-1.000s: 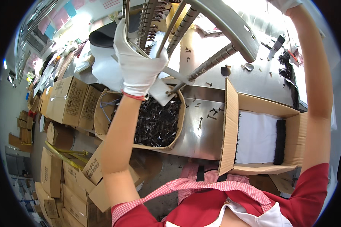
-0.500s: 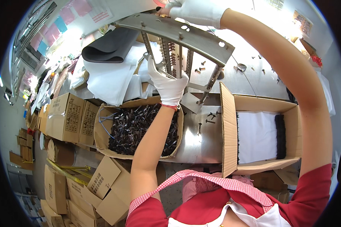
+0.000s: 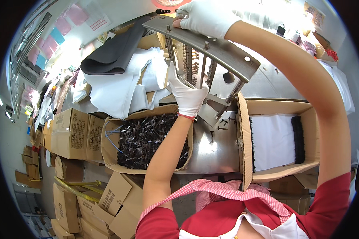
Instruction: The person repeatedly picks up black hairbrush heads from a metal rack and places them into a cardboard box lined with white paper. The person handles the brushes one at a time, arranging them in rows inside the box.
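A metal frame (image 3: 227,53) with a flat top plate, upright rods and rows of small coil-like or screw-like parts stands tilted over the steel worktable. My right hand (image 3: 209,18), in a white glove with bare fingertips, grips the far upper edge of the top plate. My left hand (image 3: 187,93), also gloved in white, holds the lower part of the frame from the near side, its thumb and fingers around the bars. Some of its fingers are hidden behind the frame. Several small dark screws (image 3: 222,128) lie on the table near the frame's lower corner.
An open carton (image 3: 103,145) full of small dark parts sits below my left forearm. To the right, another open carton (image 3: 245,151) holds a white sheet with black-edged pieces. White sheets (image 3: 115,91) and a folded dark mat (image 3: 107,61) lie at the left; closed cartons (image 3: 70,133) stand farther left.
The metal frame has shifted right and slightly down in the view, with both hands keeping hold of it. The whole scene has also moved slightly, as the head view shifted.
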The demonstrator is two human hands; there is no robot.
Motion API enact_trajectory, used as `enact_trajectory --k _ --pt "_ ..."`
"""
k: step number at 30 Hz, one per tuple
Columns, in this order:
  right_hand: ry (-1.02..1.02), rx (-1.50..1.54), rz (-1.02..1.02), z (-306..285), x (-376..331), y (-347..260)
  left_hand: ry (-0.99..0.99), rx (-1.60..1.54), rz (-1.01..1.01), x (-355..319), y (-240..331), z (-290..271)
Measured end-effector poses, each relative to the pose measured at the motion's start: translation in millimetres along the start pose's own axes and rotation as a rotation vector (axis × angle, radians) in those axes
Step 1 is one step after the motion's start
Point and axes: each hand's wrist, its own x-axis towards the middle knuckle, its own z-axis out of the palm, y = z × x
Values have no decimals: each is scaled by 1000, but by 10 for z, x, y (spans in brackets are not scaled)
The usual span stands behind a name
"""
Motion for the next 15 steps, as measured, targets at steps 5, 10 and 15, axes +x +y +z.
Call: enact_trajectory --k 5,10,15 --pt "-8 -17 -134 -299 -211 -215 10 -280 -242 -7 363 -20" --pt "51 -205 -44 99 -197 -287 95 167 92 -257 22 -34" --pt "172 -97 -128 -282 -203 -155 -58 112 91 86 187 -490"
